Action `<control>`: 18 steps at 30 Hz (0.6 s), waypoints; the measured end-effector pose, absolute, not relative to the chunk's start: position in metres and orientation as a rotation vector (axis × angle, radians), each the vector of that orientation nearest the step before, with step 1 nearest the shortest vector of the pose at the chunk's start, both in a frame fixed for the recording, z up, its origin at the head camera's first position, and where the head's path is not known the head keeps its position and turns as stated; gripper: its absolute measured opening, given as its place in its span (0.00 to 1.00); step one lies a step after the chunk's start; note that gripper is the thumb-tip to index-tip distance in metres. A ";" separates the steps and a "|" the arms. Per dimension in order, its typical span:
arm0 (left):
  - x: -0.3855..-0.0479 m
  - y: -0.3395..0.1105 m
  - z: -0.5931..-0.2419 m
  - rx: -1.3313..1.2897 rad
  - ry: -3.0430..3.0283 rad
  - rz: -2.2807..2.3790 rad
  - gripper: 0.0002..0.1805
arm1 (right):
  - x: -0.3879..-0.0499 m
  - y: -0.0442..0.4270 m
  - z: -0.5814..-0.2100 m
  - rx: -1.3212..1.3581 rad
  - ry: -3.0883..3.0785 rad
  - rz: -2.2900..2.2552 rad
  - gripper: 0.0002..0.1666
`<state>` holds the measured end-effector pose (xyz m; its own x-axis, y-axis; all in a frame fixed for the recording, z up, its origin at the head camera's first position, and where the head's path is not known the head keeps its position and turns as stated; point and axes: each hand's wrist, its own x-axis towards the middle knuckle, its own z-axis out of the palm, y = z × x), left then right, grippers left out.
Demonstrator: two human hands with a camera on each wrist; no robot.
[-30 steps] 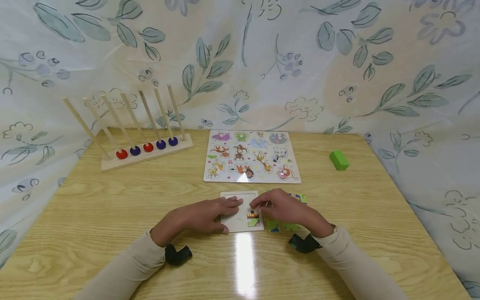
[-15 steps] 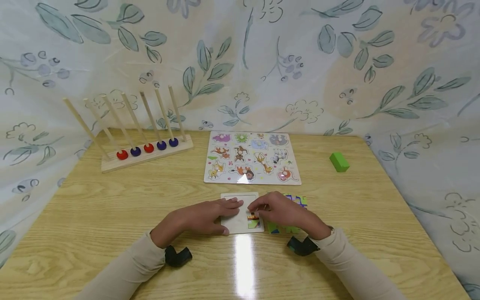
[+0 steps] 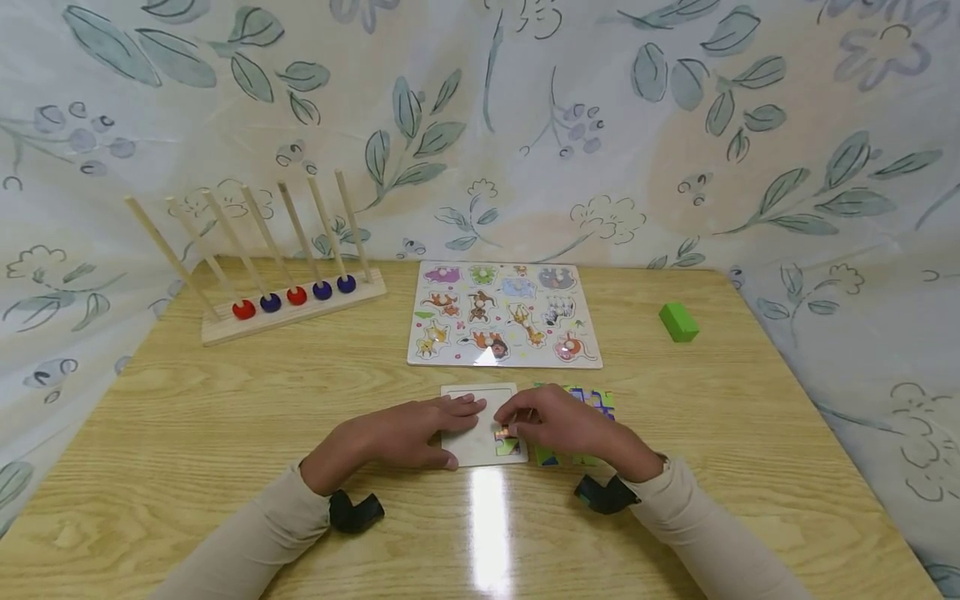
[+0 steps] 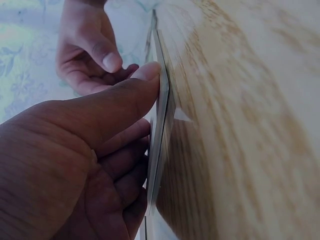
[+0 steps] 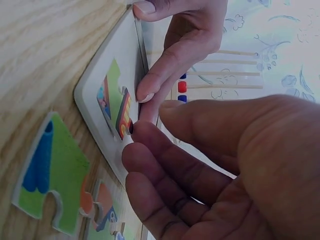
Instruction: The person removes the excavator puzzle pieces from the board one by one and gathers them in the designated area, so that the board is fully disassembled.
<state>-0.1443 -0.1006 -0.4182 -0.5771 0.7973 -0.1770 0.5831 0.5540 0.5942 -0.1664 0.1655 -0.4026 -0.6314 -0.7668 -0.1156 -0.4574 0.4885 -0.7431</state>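
Note:
A small pale puzzle tray (image 3: 472, 450) lies on the table, with a colourful puzzle piece (image 3: 507, 446) in its near right corner. My left hand (image 3: 416, 429) rests on the tray's left part, fingers spread flat and thumb at the near edge. Over the tray's right side is my right hand (image 3: 562, 414), its fingers loosely bent. In the right wrist view its fingertips touch or nearly touch the red and yellow end of the green jigsaw piece (image 5: 114, 82); nothing shows between thumb and fingers. Several loose jigsaw pieces (image 3: 600, 402) lie right of the tray, partly under my right hand.
Behind the tray lies an animal peg puzzle board (image 3: 505, 315). A wooden peg stand (image 3: 300, 308) with red and blue beads stands at the back left. At the right sits a green block (image 3: 678, 322). A floral cloth (image 3: 480, 125) hangs behind the wooden table (image 3: 262, 392).
My right hand has shifted slightly left and down over the piece, and its fingertips cover more of the piece's upper end. My left hand stays where it was.

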 end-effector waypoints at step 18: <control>-0.145 -0.101 -0.417 1.113 2.364 0.679 0.35 | -0.164 0.168 -0.403 -1.044 2.278 -1.023 0.13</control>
<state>-0.1448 -0.1010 -0.4174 -0.5804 0.7948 -0.1774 0.5797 0.5562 0.5955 -0.1640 0.1682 -0.4025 -0.6232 -0.7783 -0.0768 -0.4598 0.4440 -0.7690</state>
